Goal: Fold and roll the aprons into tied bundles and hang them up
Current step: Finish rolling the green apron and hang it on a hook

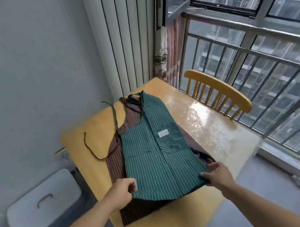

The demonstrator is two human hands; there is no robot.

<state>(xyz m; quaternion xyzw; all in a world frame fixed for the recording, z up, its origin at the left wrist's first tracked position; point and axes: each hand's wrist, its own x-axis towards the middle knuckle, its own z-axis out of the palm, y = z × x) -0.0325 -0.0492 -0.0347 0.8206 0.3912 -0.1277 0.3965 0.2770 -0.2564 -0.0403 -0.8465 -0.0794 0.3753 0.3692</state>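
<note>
Green striped apron (150, 148) lies on the tabletop (201, 123), stacked on a brown striped apron (115, 157) that sticks out along its wall side and below its near hem. Left hand (121, 192) grips the near hem at the wall-side corner, fingers (131, 184) curled round the cloth, tips hidden in the fold. Right hand (218, 176) pinches the window-side near corner, thumb on top, other fingers under the cloth and out of sight. Near hem is lifted slightly off the brown apron. Green apron has a pocket with a small pale label (163, 133), text unreadable. Bib end points toward the radiator (125, 35); neck straps bunch there, hard to separate. A green tie (114, 116) and a brown tie (92, 151) trail on the tabletop on the wall side of the green apron. Wooden chair (220, 93) on the window side, mostly hidden behind the tabletop. White lidded box (44, 205) on the floor by the wall. Lower right corner is a blur, can't tell what it is.
</note>
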